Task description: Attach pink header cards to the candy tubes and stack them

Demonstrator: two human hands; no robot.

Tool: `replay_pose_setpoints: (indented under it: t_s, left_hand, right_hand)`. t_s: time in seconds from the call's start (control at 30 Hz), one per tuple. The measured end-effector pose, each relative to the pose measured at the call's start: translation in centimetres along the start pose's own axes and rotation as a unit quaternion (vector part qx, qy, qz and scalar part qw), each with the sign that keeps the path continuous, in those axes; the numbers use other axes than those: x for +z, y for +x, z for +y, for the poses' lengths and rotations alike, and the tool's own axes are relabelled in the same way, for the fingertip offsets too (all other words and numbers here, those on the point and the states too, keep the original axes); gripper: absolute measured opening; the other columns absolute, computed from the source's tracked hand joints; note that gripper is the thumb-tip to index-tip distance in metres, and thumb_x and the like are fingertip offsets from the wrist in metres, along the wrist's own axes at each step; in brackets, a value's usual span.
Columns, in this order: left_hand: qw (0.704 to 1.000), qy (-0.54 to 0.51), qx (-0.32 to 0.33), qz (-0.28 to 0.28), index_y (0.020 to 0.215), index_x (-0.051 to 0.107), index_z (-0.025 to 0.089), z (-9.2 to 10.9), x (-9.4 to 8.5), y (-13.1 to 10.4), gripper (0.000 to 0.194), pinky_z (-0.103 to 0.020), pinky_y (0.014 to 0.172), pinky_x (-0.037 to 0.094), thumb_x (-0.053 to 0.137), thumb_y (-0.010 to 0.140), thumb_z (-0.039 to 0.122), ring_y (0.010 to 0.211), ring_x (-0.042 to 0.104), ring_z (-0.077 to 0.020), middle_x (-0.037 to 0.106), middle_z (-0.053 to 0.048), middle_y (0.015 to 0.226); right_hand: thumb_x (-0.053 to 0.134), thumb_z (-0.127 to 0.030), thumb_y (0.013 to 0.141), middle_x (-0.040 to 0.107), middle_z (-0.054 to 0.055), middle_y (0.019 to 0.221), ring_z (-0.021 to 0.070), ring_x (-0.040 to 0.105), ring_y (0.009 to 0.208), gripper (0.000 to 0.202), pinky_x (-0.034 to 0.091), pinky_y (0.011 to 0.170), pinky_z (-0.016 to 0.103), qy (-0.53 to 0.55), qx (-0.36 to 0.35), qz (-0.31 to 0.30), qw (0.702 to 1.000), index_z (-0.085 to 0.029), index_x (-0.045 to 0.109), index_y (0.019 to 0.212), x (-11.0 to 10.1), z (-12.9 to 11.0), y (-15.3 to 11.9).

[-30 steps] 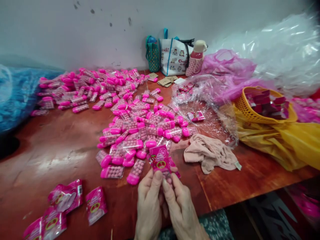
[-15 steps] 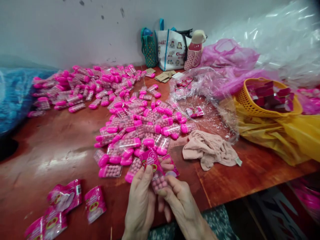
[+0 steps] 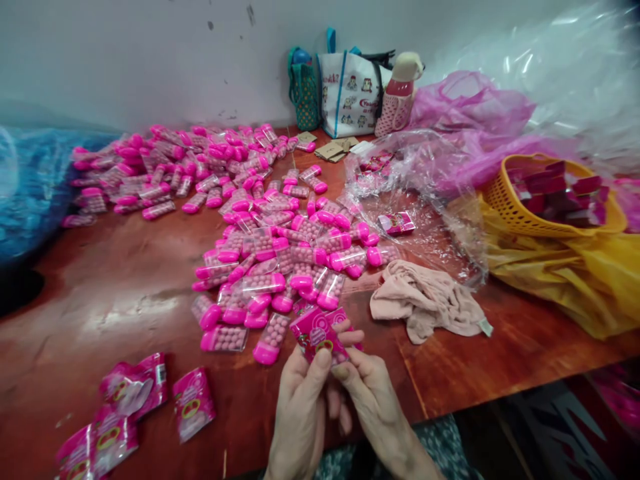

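Close to the table's front edge, my left hand and my right hand hold a pink printed wrapper between them. Both thumbs press on its lower part, where a little of the pink balls shows. A second pink wrapper shows behind it at my right fingers, partly hidden. Just beyond my hands lies a heap of clear containers of pink balls with bright pink caps. One container lies nearest my left hand. Left of my hands are several pink wrapped packs on the table.
A crumpled beige cloth lies right of the heap. Behind it is a clear plastic bag. A yellow basket of dark pink pieces stands on a yellow bag. A blue bag is far left; a white tote stands by the wall.
The wrapper now covers most of the container of pink balls that showed below it before. My hands have shifted slightly right in view, and the view itself has moved a little.
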State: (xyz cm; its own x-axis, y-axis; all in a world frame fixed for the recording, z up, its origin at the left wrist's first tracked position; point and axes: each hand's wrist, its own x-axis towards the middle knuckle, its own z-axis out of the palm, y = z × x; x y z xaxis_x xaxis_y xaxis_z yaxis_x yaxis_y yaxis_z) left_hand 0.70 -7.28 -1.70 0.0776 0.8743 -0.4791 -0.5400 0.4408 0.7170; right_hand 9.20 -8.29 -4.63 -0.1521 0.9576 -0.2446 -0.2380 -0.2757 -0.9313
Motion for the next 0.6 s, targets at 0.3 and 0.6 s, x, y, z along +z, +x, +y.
replay_pose_setpoints:
  t_s: [0.3,0.6]
  left_hand:
    - [0.993,-0.015,0.099,0.061,0.098,0.062,0.016,2.2,-1.1,1.1,0.026,-0.025,0.061,0.053,0.068,0.073,0.022,0.069,0.066,-0.0168,0.07,-0.006,0.085]
    - [0.993,-0.041,0.093,0.067,0.102,0.06,0.02,1.5,-1.9,1.3,0.029,-0.027,0.063,0.054,0.067,0.074,0.021,0.073,0.068,-0.0187,0.071,-0.004,0.079]
  right_hand:
    - [0.042,-0.054,0.087,0.05,-0.004,0.044,0.0034,0.039,0.028,0.043,0.027,0.03,0.013,-0.023,0.036,-0.025,0.999,-0.015,0.052,0.071,0.0,0.2,0.2]
    - [0.042,-0.062,0.082,0.05,-0.004,0.042,0.0049,0.039,0.026,0.049,0.027,0.028,0.014,-0.01,0.064,-0.015,0.998,-0.015,0.052,0.072,0.5,1.3,-0.1]
